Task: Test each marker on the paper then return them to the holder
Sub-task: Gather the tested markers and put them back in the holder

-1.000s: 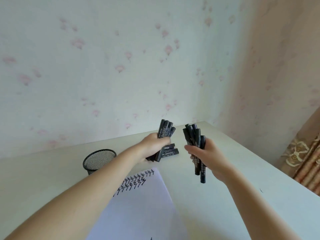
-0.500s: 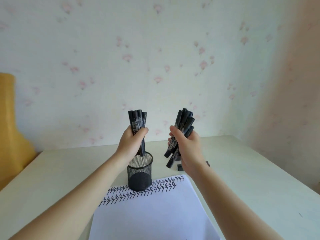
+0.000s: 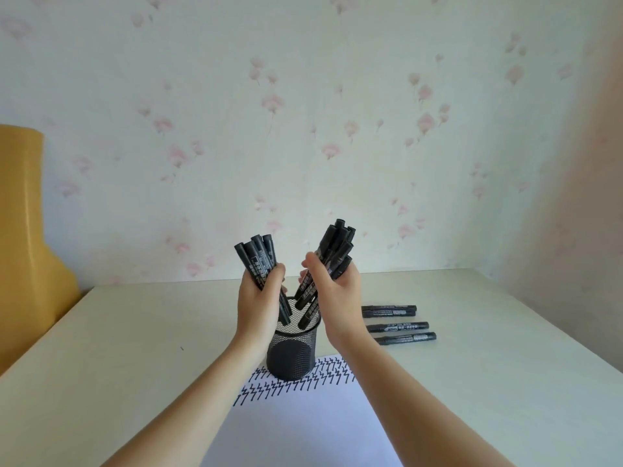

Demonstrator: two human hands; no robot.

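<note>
A bundle of black capped markers is gripped in the left hand, the fingers curled round the barrels; the lower ends reach down into the mouth of a black wire-mesh cylindrical pen holder. A second, splayed bundle of black markers is clasped by the right hand, thumb over the barrels, and its lower tips also dip inside the holder's rim. The two bundles lean apart at the top — a V above the holder. The holder stands upright on the far edge of a white sheet of paper, which bears rows of short black zigzag test strokes. To the right of the right wrist, three more black markers lie flat and roughly parallel on the pale cream tabletop. Behind the table, a wall papered with faint pink flowers is seen — a mustard-yellow rounded object stands at the left edge.
</note>
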